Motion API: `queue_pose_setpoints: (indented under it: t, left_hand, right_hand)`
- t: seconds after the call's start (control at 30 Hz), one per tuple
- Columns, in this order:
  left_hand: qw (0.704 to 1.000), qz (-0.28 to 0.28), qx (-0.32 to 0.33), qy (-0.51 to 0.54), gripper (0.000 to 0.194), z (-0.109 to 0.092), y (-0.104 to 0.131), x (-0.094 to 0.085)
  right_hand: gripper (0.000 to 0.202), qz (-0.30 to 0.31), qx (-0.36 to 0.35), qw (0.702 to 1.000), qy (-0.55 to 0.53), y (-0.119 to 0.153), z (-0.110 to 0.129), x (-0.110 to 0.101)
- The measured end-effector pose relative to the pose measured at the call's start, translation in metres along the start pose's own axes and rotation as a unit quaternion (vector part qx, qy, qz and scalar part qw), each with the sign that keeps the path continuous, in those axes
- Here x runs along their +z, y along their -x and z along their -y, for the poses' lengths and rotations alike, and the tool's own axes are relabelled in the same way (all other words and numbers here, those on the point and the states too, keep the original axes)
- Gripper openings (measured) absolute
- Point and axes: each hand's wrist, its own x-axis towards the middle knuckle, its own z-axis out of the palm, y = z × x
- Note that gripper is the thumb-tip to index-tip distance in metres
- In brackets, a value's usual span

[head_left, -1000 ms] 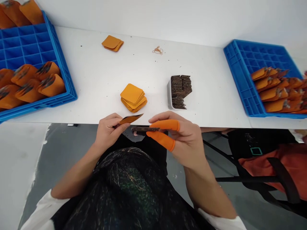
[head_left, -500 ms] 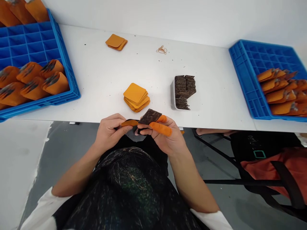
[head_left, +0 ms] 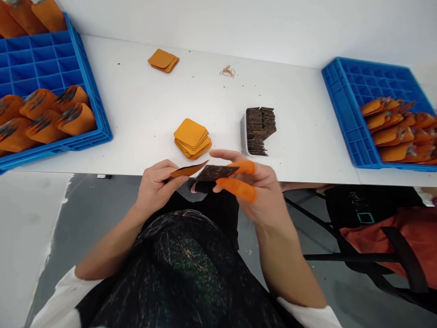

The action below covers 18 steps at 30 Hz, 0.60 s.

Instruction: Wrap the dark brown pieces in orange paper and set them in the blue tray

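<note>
My left hand pinches an orange sheet with a dark layer on its upper side, just off the table's front edge. Close on its right, my right hand, with orange covers on two fingers, grips a thin dark brown square between thumb and fingers. Beyond them on the table lies a stack of orange squares. A white container packed with upright dark brown sheets stands to the right of that stack.
Blue divided crates with orange bundles stand at left and right. Farther back on the white table lie a few orange squares and tangled bands. A black and red bag is at lower right.
My right hand has moved right with the dark square, which now lies flatter to view. The orange sheet in my left hand shows more of its length. My left hand has barely moved.
</note>
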Motion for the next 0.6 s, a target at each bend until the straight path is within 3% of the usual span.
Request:
queue_pose_setpoints:
  t: [0.17, 0.37, 0.5, 0.6]
  left_hand:
    - [0.998, 0.051, 0.025, 0.007, 0.012, -0.003, 0.001, -0.005]
    - [1.0, 0.0, 0.026, -0.011, 0.008, -0.011, 0.001, -0.013]
    - [1.0, -0.024, -0.008, 0.001, 0.015, -0.008, 0.003, -0.011]
    - [0.999, -0.041, -0.015, 0.008, 0.017, -0.004, 0.003, -0.009]
  right_hand:
    - [0.027, 0.013, 0.113, 0.978, -0.172, -0.011, -0.033, 0.006]
    - [0.026, 0.019, 0.142, 0.97, -0.195, -0.011, -0.039, 0.009]
    - [0.025, -0.002, 0.107, 0.983, -0.148, -0.01, -0.033, 0.005]
    - [0.012, -0.03, 0.005, 0.998, -0.055, -0.002, -0.018, 0.002]
